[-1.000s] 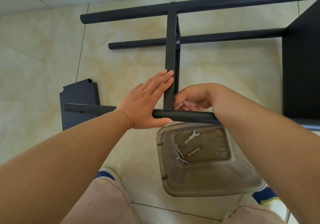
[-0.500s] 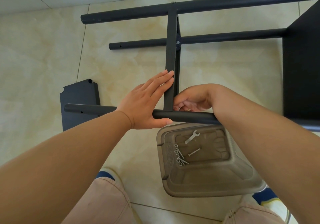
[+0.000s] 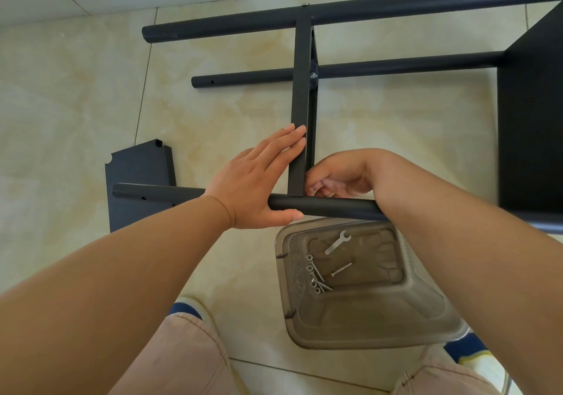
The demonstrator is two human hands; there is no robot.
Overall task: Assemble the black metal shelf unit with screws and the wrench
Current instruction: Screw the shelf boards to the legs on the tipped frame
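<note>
The black shelf frame lies on its side on the tiled floor. A shelf panel seen edge-on (image 3: pixel 300 105) runs from the far pole (image 3: pixel 350 12) to the near pole (image 3: pixel 329 207). My left hand (image 3: pixel 259 181) presses flat against the panel's left face, thumb under the near pole. My right hand (image 3: pixel 338 175) is curled at the joint of panel and near pole; what its fingertips pinch is hidden. A small silver wrench (image 3: pixel 337 241) and several screws (image 3: pixel 316 275) lie in the brown plastic bin (image 3: pixel 380 330).
A middle pole (image 3: pixel 243 77) crosses behind the panel, fixed by a bolt. A loose black shelf panel (image 3: pixel 137 175) lies flat at the left under the near pole. A mounted black shelf (image 3: pixel 533 120) stands at the right. My knees and shoes fill the bottom edge.
</note>
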